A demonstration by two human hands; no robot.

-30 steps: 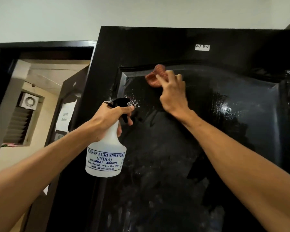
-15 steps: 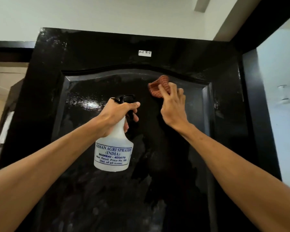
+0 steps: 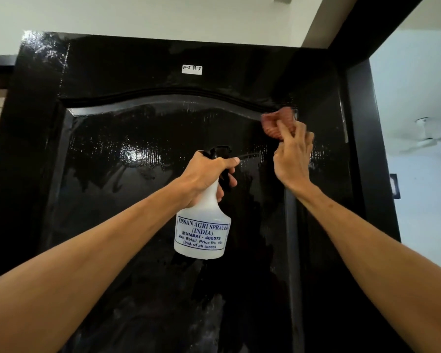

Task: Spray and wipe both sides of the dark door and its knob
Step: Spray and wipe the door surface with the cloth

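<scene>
The glossy dark door (image 3: 148, 138) fills the view, wet and streaked on its raised panel. My right hand (image 3: 293, 156) presses a reddish-brown cloth (image 3: 278, 122) against the panel's upper right corner, fingers curled on the cloth. My left hand (image 3: 209, 174) grips the neck of a white spray bottle (image 3: 201, 233) with a black trigger head, held upright in front of the panel's middle. The door's knob is not in view.
A small white label (image 3: 192, 69) sticks near the door's top. The dark door frame (image 3: 367, 149) runs down the right side, with a pale wall (image 3: 418, 98) and a ceiling fan (image 3: 428, 138) beyond it. White ceiling lies above.
My right hand has slid the cloth rightward along the top of the panel to its right corner. The view has shifted right; the left hand still holds the bottle.
</scene>
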